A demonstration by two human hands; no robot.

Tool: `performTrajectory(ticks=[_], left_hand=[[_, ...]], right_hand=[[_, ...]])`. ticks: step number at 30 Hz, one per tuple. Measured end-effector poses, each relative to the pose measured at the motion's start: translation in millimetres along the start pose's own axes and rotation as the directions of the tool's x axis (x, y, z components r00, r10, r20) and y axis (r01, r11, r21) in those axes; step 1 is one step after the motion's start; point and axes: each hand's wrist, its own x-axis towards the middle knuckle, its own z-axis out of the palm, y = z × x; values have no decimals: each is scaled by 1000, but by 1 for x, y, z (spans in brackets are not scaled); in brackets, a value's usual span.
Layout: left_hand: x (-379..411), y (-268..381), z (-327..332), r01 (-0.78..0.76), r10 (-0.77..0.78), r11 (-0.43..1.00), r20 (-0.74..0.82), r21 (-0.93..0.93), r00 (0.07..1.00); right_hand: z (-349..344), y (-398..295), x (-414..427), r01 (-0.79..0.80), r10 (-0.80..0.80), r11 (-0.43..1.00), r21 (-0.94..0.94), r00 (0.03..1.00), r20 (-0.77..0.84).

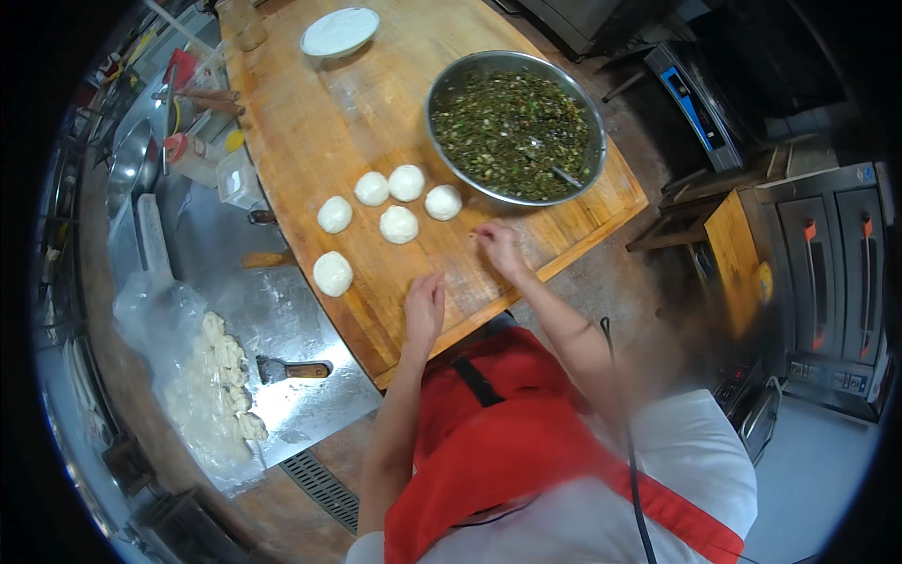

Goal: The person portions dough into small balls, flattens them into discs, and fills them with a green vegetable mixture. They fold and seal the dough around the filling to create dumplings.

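My left hand (pixel 425 308) is over the near part of a wooden work board (pixel 380 317), its fingers held close together. Nothing shows in it, though its palm side is hidden. Farther right, my right hand (pixel 502 248) is bent with its fingertips drawn in, just short of a steel bowl; whether it pinches something small is unclear. Several round white dough balls lie on the board, among them one (pixel 443 202) near my right hand and one (pixel 332 273) at the left edge. The bowl (pixel 431 134) holds a chopped green filling (pixel 507 127) with a metal spoon (pixel 566 176) in it.
A steel table (pixel 289 416) at left bears dough (pixel 225 366) partly under plastic film (pixel 158 310), a wooden-handled scraper (pixel 296 369) and plastic containers (pixel 238 180). A white plate (pixel 340 32) sits at the board's far end. Steel ovens (pixel 831 275) stand at right.
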Motion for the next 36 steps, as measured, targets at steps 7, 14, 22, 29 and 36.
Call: performTrajectory(ticks=[7,14,22,29,36], left_hand=[[46,4,61,79,-102,976,-105,-201,989],[23,22,72,100,-96,995,-196,10,976],[51,50,99,1,98,912,-222,409,970],[36,81,118,-100,99,995,27,11,995],[-6,78,106,-76,68,974,43,212,997]], right_hand=[[-12,-7,31,119,-78,985,-124,953,294],[-86,-59,45,-389,188,866,316,837,514],[-162,-115,136,351,-288,889,296,928,-235],[-152,-51,158,291,-271,849,-441,956,107],[-105,-66,44,724,-744,666,180,628,228]])
